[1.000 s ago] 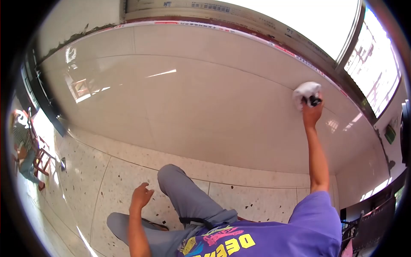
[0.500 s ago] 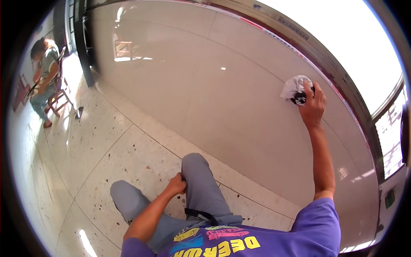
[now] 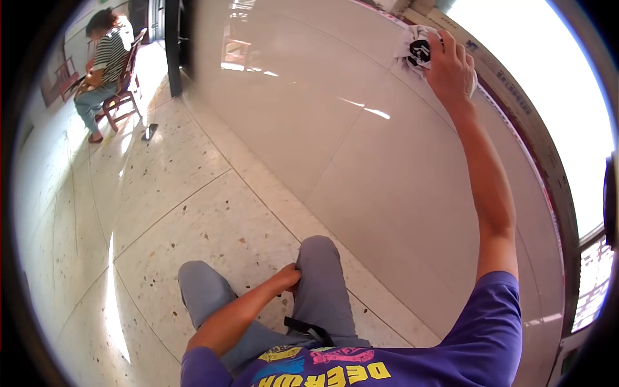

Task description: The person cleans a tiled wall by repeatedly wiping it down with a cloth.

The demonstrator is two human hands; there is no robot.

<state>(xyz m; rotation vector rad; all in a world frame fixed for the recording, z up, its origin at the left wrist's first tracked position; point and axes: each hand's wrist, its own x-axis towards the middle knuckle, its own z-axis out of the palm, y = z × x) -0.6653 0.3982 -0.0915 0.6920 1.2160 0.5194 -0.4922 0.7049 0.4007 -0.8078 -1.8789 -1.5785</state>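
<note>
My right hand (image 3: pixel 451 69) grips a white cloth with black patches (image 3: pixel 416 50) and presses it against the glossy beige wall tiles (image 3: pixel 393 155), close under the window ledge. The cloth bunches out on both sides of my fingers. Lower down, my left hand (image 3: pixel 288 277) rests against the inner side of my grey-trousered right knee (image 3: pixel 317 258); its fingers are partly hidden there, and whether they are closed cannot be made out.
A window frame with a red-and-white strip (image 3: pixel 516 132) runs along the wall's top edge. At the upper left a person in a striped top (image 3: pixel 113 55) sits on a wooden chair (image 3: pixel 132 77). A dark flat object (image 3: pixel 149 132) lies on the speckled floor (image 3: pixel 187 193).
My right hand has slid the cloth up and leftward along the wall. My left hand has come down from the air to my knee. The view has turned left.
</note>
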